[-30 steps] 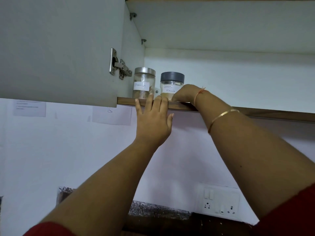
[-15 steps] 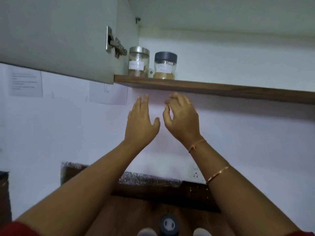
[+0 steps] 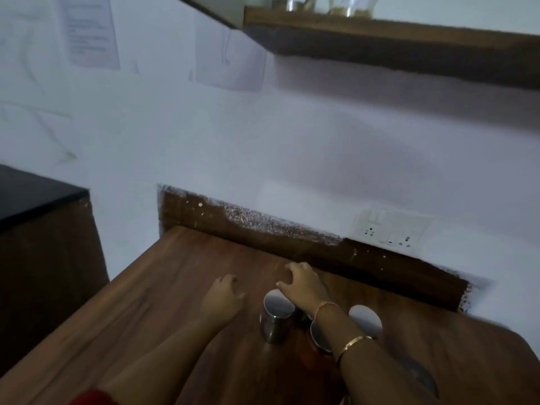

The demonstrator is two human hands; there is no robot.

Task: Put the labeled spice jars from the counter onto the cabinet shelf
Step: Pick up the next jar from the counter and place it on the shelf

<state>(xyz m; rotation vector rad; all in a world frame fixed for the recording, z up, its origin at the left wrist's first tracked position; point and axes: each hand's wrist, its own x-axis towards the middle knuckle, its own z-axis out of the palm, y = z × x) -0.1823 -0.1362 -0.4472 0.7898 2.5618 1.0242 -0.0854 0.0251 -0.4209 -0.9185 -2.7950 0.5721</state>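
my left hand (image 3: 223, 299) loose and empty over the counter (image 3: 175, 287), right hand (image 3: 304, 287) spread just above the silver-lidded jar (image 3: 276, 305), gripping nothing, blurry jars (image 3: 347, 8) up on the shelf (image 3: 380, 33)

I take the socket plate (image 3: 391, 229) as reference. It sits flush in a white wall (image 3: 292, 147) under dim, even light. Directly below it runs a dark brown backsplash strip (image 3: 380, 264). To the plate's left, that strip carries a grey speckled patch (image 3: 263, 222). Below the strip lies the wood-grain desk (image 3: 181, 287). Far left of the plate I see a brown unit with a black top (image 3: 35, 194), standing apart from the desk. Up and left of the plate, two paper sheets (image 3: 92, 30) are fixed to the wall; their print is blurred. High above the plate runs the dark wooden cabinet shelf (image 3: 409, 42).
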